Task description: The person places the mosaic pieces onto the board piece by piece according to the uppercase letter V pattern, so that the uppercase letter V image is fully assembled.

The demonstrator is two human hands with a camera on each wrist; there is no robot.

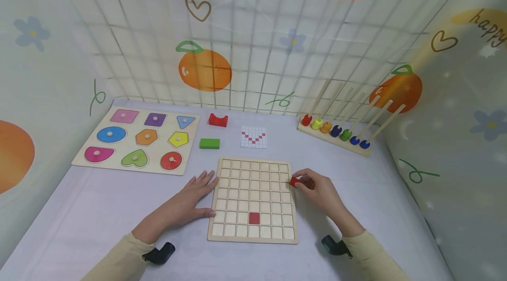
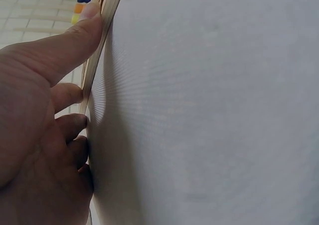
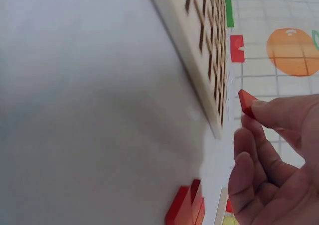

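A wooden grid board (image 1: 253, 241) lies on the table, with one red square tile (image 1: 254, 218) in its second row from the near edge. My left hand (image 1: 186, 204) rests spread against the board's left edge, its thumb and fingertips touching the rim. In the left wrist view the thumb (image 2: 75, 41) lies along that wooden edge. Between thumb and fingertips, my right hand (image 1: 321, 190) pinches another red tile (image 1: 294, 182) at the board's right edge. The right wrist view shows this red tile (image 3: 246, 103) tilted, near the board's corner.
Behind the board lie a pattern card (image 1: 254, 137), a green block (image 1: 209, 143) and a notched red block (image 1: 218, 120). A shape puzzle (image 1: 134, 168) stands left, a peg rack with coloured beads (image 1: 334, 138) right. Red pieces (image 3: 184, 205) lie near the right hand.
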